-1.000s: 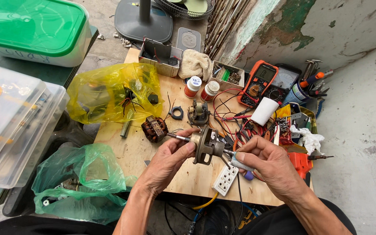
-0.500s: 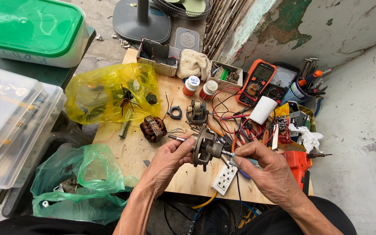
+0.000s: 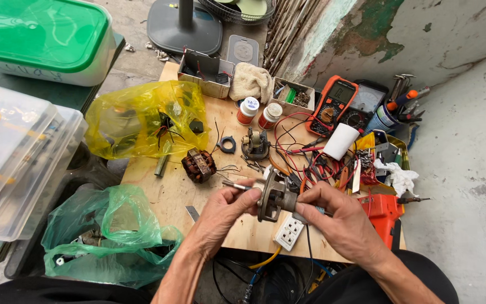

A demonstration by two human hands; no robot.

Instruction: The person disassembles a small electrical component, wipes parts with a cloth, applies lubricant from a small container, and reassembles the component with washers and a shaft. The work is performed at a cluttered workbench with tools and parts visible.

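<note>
Both hands meet over the near edge of the wooden bench (image 3: 170, 197), gripping a small metal motor part (image 3: 271, 197) between them. Left hand (image 3: 220, 217) pinches the part's left side with thumb and fingertips, just where a thin steel shaft (image 3: 236, 184) sticks out toward the left. Right hand (image 3: 341, 219) closes around the part's right end, fingers curled over its cylindrical hub, so the piece hangs just above the bench rather than resting on it. Directly below the part lies a white power strip (image 3: 289, 232), its cord running off the near edge. Behind the hands, a copper-wound stator (image 3: 199, 165) sits on the wood, with a small black ring (image 3: 227, 144) and another small motor assembly (image 3: 255, 144) a little farther back. A yellow plastic bag (image 3: 142, 118) with dark parts inside covers the far left corner. Two white-capped bottles (image 3: 259, 112) stand near the middle, and an orange multimeter (image 3: 333, 104) with red leads (image 3: 299, 141) lies to the right, beside a white paper cup (image 3: 341, 141). An orange tool (image 3: 382, 211) rests at the right edge, close to the right hand. A green plastic bag (image 3: 108, 236) hangs off the bench's left side.
</note>
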